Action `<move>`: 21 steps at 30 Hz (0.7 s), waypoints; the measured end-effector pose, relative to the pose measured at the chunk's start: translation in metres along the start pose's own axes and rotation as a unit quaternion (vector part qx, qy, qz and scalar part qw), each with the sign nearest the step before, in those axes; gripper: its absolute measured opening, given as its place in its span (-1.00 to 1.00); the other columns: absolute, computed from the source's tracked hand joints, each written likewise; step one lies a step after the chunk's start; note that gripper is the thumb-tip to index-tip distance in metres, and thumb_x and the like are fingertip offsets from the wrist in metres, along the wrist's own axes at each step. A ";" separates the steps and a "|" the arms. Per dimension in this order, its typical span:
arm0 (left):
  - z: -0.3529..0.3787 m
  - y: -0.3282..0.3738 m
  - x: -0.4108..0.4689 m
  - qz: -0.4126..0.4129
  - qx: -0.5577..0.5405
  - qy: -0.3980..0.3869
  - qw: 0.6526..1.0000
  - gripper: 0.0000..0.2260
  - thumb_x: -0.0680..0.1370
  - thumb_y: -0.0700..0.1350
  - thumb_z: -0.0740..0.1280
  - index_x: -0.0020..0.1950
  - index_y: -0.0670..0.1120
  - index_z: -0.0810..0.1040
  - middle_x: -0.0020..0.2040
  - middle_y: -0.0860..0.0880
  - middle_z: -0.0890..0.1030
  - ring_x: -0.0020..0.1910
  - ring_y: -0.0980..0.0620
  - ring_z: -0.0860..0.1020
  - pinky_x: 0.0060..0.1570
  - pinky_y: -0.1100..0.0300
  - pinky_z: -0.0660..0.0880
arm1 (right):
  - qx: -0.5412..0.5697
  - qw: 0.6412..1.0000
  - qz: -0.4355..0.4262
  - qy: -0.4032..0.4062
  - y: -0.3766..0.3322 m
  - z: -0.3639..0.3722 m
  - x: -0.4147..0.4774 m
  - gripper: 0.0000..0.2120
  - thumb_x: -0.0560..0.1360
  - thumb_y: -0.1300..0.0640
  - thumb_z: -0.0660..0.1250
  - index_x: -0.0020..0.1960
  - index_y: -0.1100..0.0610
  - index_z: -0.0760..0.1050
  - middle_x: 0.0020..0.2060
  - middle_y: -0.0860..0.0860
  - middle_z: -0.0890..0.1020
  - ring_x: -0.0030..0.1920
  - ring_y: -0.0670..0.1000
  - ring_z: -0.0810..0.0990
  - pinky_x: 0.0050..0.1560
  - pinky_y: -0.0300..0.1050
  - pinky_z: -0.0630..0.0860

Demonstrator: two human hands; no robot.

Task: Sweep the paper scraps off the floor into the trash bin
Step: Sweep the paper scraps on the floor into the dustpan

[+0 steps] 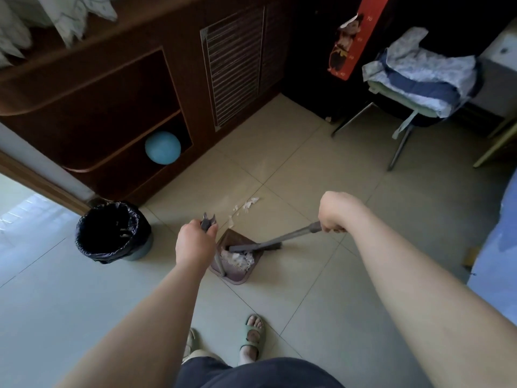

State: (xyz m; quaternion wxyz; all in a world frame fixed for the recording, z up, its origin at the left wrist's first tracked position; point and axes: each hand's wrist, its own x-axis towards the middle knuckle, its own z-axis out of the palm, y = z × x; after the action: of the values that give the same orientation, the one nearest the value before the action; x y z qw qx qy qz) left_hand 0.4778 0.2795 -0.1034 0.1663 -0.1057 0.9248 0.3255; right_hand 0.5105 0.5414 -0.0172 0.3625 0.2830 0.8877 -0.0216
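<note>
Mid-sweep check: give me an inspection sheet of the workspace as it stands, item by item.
Surface: tiled floor; a few scraps lie beyond the dustpan.
Job's things: dustpan on the floor, holding more scraps; broom with its head at the dustpan; bin, black-lined, left of the dustpan and apart from it.
Clutter: blue ball on a low shelf of the cabinet; cloths piled on a chair.
Grippers: left hand grips the dustpan handle; right hand grips the broom handle.
Cables: nothing seen.
Surroundings: dark wooden cabinet ahead; sandalled feet near the bottom of the view.
</note>
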 end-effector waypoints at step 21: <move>-0.031 -0.035 -0.004 -0.025 -0.027 0.053 0.998 -0.72 0.58 0.03 0.29 -0.01 -0.19 0.60 -0.14 -0.11 0.61 -0.17 -0.08 0.51 -0.21 0.15 0.34 | 0.065 0.994 0.029 0.083 -0.043 0.002 0.005 -0.86 0.46 0.14 0.37 -0.09 0.11 0.41 -0.13 0.05 0.50 -0.12 0.12 0.47 -0.13 -0.13 0.41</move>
State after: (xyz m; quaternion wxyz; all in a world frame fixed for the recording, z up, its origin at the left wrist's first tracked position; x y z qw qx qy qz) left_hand 0.4849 0.2339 -0.0990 0.1221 -0.1504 0.9201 0.3404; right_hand 0.4861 0.5071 -0.0296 0.2688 0.3324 0.9029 -0.0450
